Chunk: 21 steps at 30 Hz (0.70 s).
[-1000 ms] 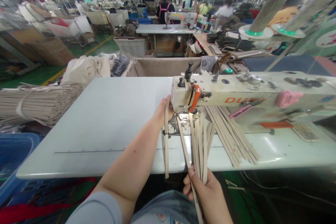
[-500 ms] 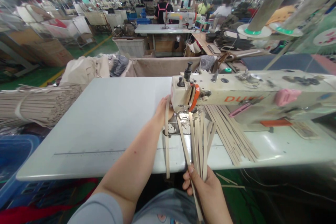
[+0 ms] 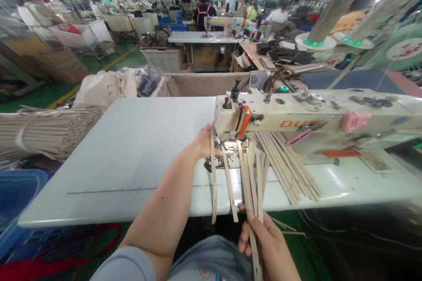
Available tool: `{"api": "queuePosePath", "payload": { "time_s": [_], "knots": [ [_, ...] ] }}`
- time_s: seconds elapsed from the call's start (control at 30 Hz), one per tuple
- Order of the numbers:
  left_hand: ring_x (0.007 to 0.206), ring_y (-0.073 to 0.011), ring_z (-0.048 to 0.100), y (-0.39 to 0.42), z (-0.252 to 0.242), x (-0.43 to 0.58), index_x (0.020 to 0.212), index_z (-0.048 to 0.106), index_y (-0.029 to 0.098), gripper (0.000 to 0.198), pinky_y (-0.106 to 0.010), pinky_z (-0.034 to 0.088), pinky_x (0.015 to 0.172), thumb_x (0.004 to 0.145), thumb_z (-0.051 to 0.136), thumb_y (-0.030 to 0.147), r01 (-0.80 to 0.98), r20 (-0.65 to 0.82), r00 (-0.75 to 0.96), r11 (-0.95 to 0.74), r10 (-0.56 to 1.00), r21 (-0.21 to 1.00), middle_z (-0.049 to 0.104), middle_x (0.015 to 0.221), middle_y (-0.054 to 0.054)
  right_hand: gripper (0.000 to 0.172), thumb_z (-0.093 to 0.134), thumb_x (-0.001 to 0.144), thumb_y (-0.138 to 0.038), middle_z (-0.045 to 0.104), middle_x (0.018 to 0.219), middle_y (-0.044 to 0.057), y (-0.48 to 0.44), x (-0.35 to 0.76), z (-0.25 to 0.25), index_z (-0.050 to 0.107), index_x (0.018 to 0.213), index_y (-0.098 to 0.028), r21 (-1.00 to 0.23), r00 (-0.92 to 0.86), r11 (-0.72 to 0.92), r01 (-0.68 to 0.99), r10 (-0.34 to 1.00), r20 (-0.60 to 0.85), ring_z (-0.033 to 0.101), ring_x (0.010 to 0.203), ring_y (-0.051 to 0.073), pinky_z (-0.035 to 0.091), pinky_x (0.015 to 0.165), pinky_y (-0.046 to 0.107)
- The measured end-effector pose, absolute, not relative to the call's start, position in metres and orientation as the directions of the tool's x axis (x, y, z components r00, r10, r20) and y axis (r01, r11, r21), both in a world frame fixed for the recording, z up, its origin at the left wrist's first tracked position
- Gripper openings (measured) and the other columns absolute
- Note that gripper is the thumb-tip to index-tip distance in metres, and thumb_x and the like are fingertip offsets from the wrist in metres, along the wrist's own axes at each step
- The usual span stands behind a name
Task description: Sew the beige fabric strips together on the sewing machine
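My left hand [image 3: 202, 144] is at the left side of the sewing machine's head [image 3: 227, 116]. Its thumb reaches right toward a narrow beige strip [image 3: 230, 189] that runs from the needle area over the table's front edge. Another beige strip [image 3: 213, 197] lies across this hand and hangs down past the edge. Some of the fingers are hidden by that strip and the machine, so their grip is unclear. In front of the table, my right hand [image 3: 263, 232] is closed around several beige strips [image 3: 249, 180], whose far ends lie near the presser foot.
More loose strips [image 3: 290, 175] lie under the machine arm. A tied bundle of strips [image 3: 49, 134] stands left of the white table [image 3: 132, 149], above a blue crate [image 3: 23, 197]. Thread cones [image 3: 332, 17] rise at right. A fabric-lined bin [image 3: 204, 81] is behind the table.
One strip has left my right hand and now hangs over the table edge. My right hand has shifted slightly right and down. My left thumb has come into view beside that strip.
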<state>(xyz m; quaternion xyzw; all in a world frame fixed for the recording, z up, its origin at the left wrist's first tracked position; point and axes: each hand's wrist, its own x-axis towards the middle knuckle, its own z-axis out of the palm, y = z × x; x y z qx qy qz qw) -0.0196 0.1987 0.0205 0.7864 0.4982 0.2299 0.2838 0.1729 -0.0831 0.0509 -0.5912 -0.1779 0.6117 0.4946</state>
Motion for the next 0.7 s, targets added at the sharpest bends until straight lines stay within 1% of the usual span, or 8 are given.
{"api": "queuePosePath", "payload": {
  "time_s": [0.1, 0.17, 0.23, 0.3, 0.4, 0.5, 0.6, 0.7],
  "knots": [
    [0.158, -0.0526, 0.054, 0.198, 0.022, -0.019, 0.135, 0.081, 0.023, 0.086, -0.071, 0.036, 0.14, 0.055, 0.108, 0.031, 0.702, 0.044, 0.406, -0.342, 0.913, 0.625, 0.065, 0.162, -0.016, 0.056, 0.106, 0.075, -0.063, 0.075, 0.059, -0.001, -0.085, 0.176, 0.053, 0.083, 0.099, -0.018, -0.762, 0.167, -0.469, -0.447, 0.793, -0.586, 0.071, 0.054, 0.017, 0.05, 0.053, 0.023],
    [0.163, -0.0552, 0.047, 0.198, 0.022, -0.018, 0.137, 0.08, 0.024, 0.088, -0.075, 0.031, 0.141, 0.055, 0.108, 0.033, 0.714, 0.041, 0.405, -0.343, 0.914, 0.61, 0.059, 0.17, -0.016, 0.05, 0.111, 0.069, -0.054, 0.084, 0.072, 0.004, -0.085, 0.178, 0.055, 0.082, 0.09, -0.018, -0.733, 0.181, -0.481, -0.482, 0.763, -0.62, 0.082, 0.071, 0.022, 0.06, 0.063, 0.025],
    [0.166, -0.0563, 0.043, 0.199, 0.022, -0.018, 0.139, 0.079, 0.026, 0.089, -0.078, 0.028, 0.141, 0.055, 0.108, 0.034, 0.719, 0.037, 0.412, -0.349, 0.911, 0.6, 0.055, 0.174, -0.016, 0.046, 0.113, 0.065, -0.045, 0.089, 0.085, 0.008, -0.086, 0.18, 0.056, 0.084, 0.088, -0.017, -0.716, 0.202, -0.491, -0.497, 0.737, -0.645, 0.087, 0.087, 0.027, 0.065, 0.071, 0.027],
    [0.167, -0.0563, 0.042, 0.2, 0.021, -0.018, 0.141, 0.078, 0.025, 0.091, -0.077, 0.03, 0.141, 0.055, 0.108, 0.034, 0.723, 0.036, 0.416, -0.354, 0.909, 0.593, 0.054, 0.175, -0.017, 0.042, 0.111, 0.066, -0.038, 0.088, 0.086, 0.007, -0.088, 0.181, 0.056, 0.084, 0.091, -0.018, -0.714, 0.201, -0.502, -0.487, 0.732, -0.651, 0.086, 0.084, 0.026, 0.064, 0.067, 0.026],
    [0.166, -0.0566, 0.043, 0.202, 0.021, -0.017, 0.143, 0.077, 0.02, 0.094, -0.074, 0.034, 0.141, 0.055, 0.108, 0.033, 0.725, 0.036, 0.42, -0.359, 0.907, 0.587, 0.056, 0.173, -0.02, 0.037, 0.107, 0.069, -0.032, 0.086, 0.08, 0.004, -0.092, 0.183, 0.053, 0.083, 0.094, -0.019, -0.728, 0.172, -0.497, -0.471, 0.758, -0.629, 0.079, 0.066, 0.02, 0.056, 0.055, 0.024],
    [0.166, -0.0563, 0.043, 0.203, 0.022, -0.017, 0.137, 0.08, 0.017, 0.087, -0.072, 0.034, 0.141, 0.056, 0.107, 0.032, 0.725, 0.013, 0.443, -0.366, 0.896, 0.584, 0.062, 0.168, -0.022, 0.039, 0.106, 0.074, -0.04, 0.084, 0.077, 0.004, -0.095, 0.182, 0.049, 0.081, 0.093, -0.019, -0.744, 0.163, -0.483, -0.463, 0.778, -0.606, 0.073, 0.059, 0.017, 0.051, 0.052, 0.023],
    [0.166, -0.053, 0.044, 0.203, 0.023, -0.017, 0.138, 0.08, 0.019, 0.085, -0.071, 0.034, 0.142, 0.058, 0.106, 0.034, 0.738, -0.012, 0.449, -0.363, 0.893, 0.568, 0.065, 0.164, -0.02, 0.055, 0.107, 0.074, -0.06, 0.077, 0.065, 0.0, -0.095, 0.183, 0.046, 0.082, 0.099, -0.018, -0.755, 0.182, -0.479, -0.448, 0.778, -0.601, 0.068, 0.054, 0.015, 0.047, 0.05, 0.021],
    [0.166, -0.0509, 0.045, 0.202, 0.024, -0.017, 0.141, 0.08, 0.024, 0.085, -0.07, 0.037, 0.141, 0.06, 0.104, 0.036, 0.755, -0.021, 0.448, -0.366, 0.894, 0.544, 0.064, 0.168, -0.016, 0.067, 0.108, 0.069, -0.069, 0.073, 0.061, -0.002, -0.094, 0.185, 0.045, 0.082, 0.103, -0.017, -0.764, 0.197, -0.485, -0.426, 0.774, -0.602, 0.067, 0.053, 0.015, 0.045, 0.05, 0.02]
  ]
}}
